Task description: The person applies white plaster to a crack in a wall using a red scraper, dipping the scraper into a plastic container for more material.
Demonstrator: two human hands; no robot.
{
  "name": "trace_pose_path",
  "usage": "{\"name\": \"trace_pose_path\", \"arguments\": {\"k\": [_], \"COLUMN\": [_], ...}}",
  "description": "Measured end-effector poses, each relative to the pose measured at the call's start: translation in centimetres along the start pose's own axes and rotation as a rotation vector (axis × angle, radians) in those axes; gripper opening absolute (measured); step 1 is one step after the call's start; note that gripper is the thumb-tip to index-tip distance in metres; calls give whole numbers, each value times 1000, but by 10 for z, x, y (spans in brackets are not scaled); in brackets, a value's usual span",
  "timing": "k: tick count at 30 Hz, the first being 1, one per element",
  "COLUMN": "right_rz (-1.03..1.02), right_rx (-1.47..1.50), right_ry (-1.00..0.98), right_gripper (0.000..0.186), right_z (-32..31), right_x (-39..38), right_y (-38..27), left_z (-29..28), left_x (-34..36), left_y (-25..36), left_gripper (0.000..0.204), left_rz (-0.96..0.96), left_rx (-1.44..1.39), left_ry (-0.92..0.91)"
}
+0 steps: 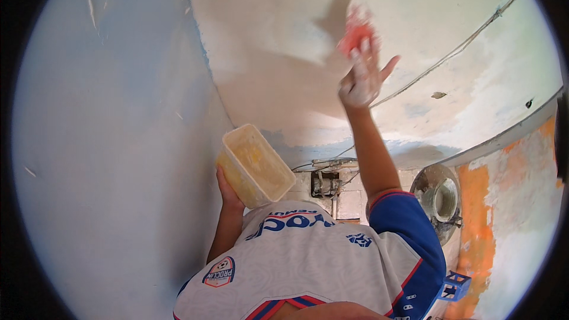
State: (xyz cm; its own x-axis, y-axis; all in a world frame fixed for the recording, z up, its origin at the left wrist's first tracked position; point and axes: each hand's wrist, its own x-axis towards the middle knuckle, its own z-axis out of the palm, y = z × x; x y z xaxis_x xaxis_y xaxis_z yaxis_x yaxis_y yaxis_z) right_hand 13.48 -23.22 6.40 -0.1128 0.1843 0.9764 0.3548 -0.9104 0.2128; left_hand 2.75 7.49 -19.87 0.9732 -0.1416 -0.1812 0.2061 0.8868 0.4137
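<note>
My right hand (363, 80) reaches up to the pale plastered wall (267, 18) with a red putty spreader (357, 34) smeared white. The fingers press on the spreader's back while one digit sticks out to the side. Motion blurs its outer end, and a shadow falls on the plaster beside it. Lower down, my left hand (229, 189) grips a translucent rectangular plastic tub (234, 175) by its side. The tub is tilted, its open top facing up, and pale yellowish residue coats the inside.
A bluish wall (101, 142) meets the plaster at a corner on the left. A thin cable (450, 54) runs across the plaster. Lower right are a round grey basin (419, 186) with a bucket (446, 198), a blue plastic item (455, 287) and an orange-patched wall (476, 225). Pipes (326, 182) show in a recess.
</note>
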Motion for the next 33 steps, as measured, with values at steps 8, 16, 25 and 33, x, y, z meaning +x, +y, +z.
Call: {"name": "trace_pose_path", "arguments": {"k": [8, 16, 25, 33], "right_rz": [6, 83, 5, 78], "right_rx": [46, 162, -4, 183], "right_ry": [-311, -308, -216, -458], "right_gripper": [38, 36, 54, 36], "right_z": [6, -60, -47, -81], "right_x": [-88, -4, 61, -21], "right_y": [-18, -34, 20, -58], "left_z": [5, 62, 64, 47], "left_x": [4, -64, -69, -63], "left_y": [-4, 23, 15, 10], "left_gripper": [73, 72, 71, 71], "left_rz": [-10, -8, -54, -41], "left_rx": [-31, 10, -2, -9], "left_ry": [-144, -21, -70, -67]}}
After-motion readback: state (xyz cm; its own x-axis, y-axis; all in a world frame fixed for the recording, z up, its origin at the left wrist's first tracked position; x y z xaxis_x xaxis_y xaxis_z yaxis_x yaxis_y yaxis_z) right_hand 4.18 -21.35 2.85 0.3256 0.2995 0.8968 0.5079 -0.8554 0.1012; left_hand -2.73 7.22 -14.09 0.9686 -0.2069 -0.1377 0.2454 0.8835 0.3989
